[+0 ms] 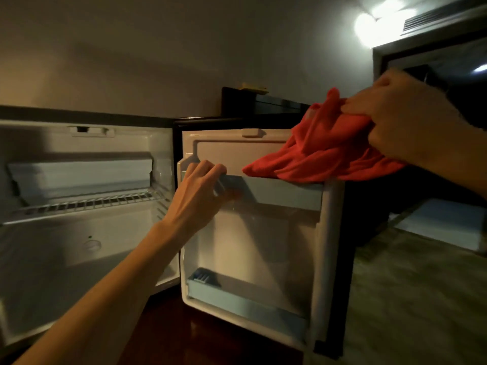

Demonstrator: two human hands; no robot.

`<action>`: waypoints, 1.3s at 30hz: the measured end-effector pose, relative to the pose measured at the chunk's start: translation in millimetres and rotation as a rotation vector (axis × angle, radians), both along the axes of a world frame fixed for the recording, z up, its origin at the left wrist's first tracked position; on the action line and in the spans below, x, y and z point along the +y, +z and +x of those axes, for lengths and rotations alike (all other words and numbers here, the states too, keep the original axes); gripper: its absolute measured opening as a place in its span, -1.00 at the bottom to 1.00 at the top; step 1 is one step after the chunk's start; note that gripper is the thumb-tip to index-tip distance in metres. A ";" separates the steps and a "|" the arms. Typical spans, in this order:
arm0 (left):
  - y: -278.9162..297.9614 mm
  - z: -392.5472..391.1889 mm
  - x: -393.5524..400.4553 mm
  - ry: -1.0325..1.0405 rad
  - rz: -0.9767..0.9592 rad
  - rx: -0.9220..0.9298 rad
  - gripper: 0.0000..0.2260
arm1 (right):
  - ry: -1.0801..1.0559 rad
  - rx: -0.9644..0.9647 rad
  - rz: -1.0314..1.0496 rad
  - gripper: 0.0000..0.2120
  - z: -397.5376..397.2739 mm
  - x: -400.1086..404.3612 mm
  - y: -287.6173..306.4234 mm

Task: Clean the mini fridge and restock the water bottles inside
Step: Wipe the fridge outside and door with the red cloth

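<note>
Close to us, our left arm reaches across the dark wood floor (163,335) in front of the mini fridge (87,233). The fridge stands wide open, with a wire rack (87,202) inside and white walls. We see no water bottles in it. The door (253,233) swings out to the right and has a low blue shelf (245,304) at its bottom. Our left hand (200,185) curls its fingers (210,169) around the rim of the door's upper blue shelf (284,192). Higher up, our right hand (403,114) bunches a red cloth (324,151) tight in pressed fingers; the cloth hangs over the door's top corner. Far back, a bright lamp (374,22) shines on the plain wall (158,48).
</note>
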State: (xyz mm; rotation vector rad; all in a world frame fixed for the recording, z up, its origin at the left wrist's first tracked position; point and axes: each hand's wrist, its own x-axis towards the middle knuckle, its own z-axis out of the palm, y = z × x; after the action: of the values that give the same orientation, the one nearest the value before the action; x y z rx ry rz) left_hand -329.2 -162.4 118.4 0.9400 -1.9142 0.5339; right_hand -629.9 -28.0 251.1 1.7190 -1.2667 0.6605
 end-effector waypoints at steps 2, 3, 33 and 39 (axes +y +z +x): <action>0.5 2.3 0.0 0.011 -0.007 -0.021 -0.62 | 0.019 0.051 -0.030 -0.56 -6.9 4.2 -2.4; 1.7 2.1 1.9 0.016 -0.009 -0.033 -0.62 | 0.028 0.085 -0.041 -0.59 -6.9 4.0 -3.8; 11.0 -20.6 12.2 -0.063 -0.035 -0.108 -0.85 | 0.189 -0.091 -0.112 -0.61 -8.9 -7.0 -66.4; 13.2 -18.9 16.1 -0.095 0.005 -0.058 -0.78 | 0.275 -0.186 -0.112 -0.69 -12.8 5.6 -96.8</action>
State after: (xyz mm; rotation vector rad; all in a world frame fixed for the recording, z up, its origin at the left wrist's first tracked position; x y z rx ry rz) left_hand -348.1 -146.4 131.6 0.8400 -2.0020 0.5054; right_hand -642.7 -22.4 154.3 1.7860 -1.1026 1.0537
